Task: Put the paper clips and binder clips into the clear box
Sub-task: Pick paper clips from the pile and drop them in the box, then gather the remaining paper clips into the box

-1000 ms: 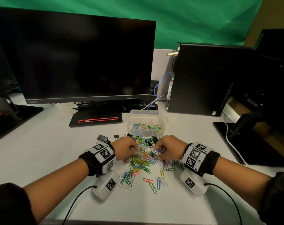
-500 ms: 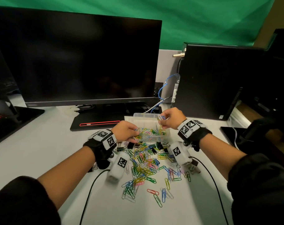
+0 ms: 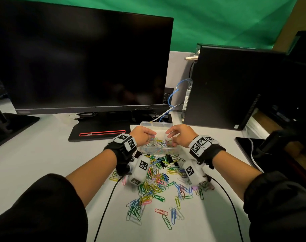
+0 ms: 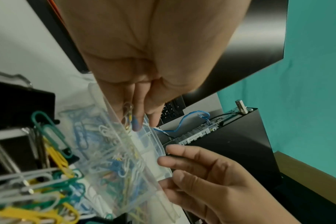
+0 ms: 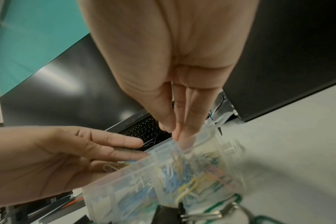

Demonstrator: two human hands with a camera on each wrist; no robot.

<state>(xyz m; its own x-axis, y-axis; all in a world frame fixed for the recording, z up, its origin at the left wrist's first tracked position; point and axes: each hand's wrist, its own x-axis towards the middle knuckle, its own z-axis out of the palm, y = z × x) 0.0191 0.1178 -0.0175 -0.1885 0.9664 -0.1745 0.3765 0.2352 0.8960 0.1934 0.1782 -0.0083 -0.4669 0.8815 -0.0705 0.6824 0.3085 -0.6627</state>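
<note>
The clear box (image 3: 155,124) stands behind a heap of coloured paper clips (image 3: 154,182) and holds several clips. Black binder clips (image 3: 168,158) lie at the heap's far edge, just in front of the box. My left hand (image 3: 151,135) and right hand (image 3: 169,135) hover side by side over the box, fingers straight and slack. In the left wrist view a couple of clips (image 4: 127,115) hang at the left hand's fingertips (image 4: 138,122) above the box rim (image 4: 153,136). In the right wrist view the right hand's fingers (image 5: 179,130) point down at the rim (image 5: 163,145).
A large dark monitor (image 3: 82,58) and its stand base (image 3: 99,131) sit behind the box. A black computer tower (image 3: 227,88) stands to the right, with blue cables (image 3: 173,95) beside it. Another stand base (image 3: 14,123) is at far left. Wrist-camera cables trail toward me.
Both hands left the heap with pinched clips, moved forward over the box and spread their fingers; the clips dropped in.
</note>
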